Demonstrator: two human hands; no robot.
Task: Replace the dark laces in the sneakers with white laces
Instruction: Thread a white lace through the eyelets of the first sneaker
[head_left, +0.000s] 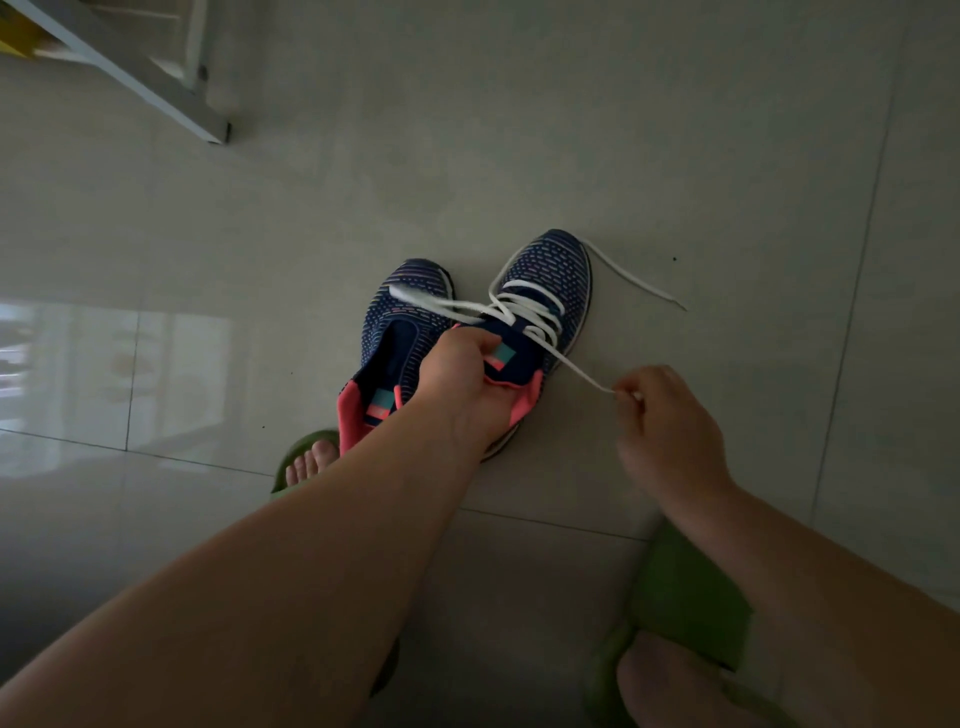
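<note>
Two navy knit sneakers with pink collars stand side by side on the tiled floor. The right sneaker (556, 275) has a white lace (524, 306) threaded through its eyelets. My left hand (457, 379) grips that sneaker at its tongue and collar. My right hand (660, 415) pinches one end of the white lace and holds it taut to the right of the shoe. The other lace end (639, 283) trails loose on the floor beyond the toe. The left sneaker (400, 332) shows no lace in its eyelets; a white lace strand lies across its toe. No dark lace is in view.
My feet in green slippers sit close by, one (306, 462) just behind the left sneaker, the other (680, 623) at the bottom right. A white frame (156, 78) stands on the floor at the top left. Bright light reflects off the tiles on the left.
</note>
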